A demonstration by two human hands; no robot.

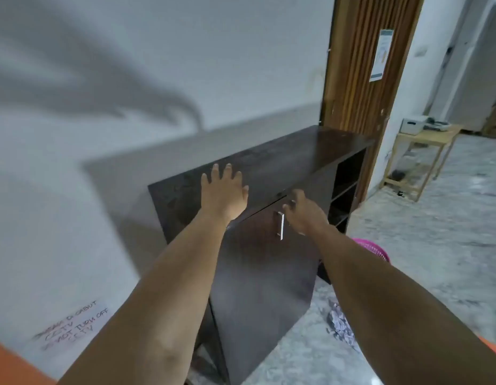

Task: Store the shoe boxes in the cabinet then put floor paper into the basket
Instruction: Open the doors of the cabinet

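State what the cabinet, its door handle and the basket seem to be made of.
Cabinet: dark wood-look board, probably laminate, with a faint sheen on top.
Handle: bright silvery bar, likely metal.
Basket: pink with a perforated wall, probably plastic; mostly hidden by the right arm.

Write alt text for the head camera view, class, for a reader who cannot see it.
A person's left hand lies flat, fingers spread, on the dark brown wooden cabinet, while the right hand reaches beside the silver metal door handle. A pink plastic basket and crumpled grey paper sit on the floor to the right.
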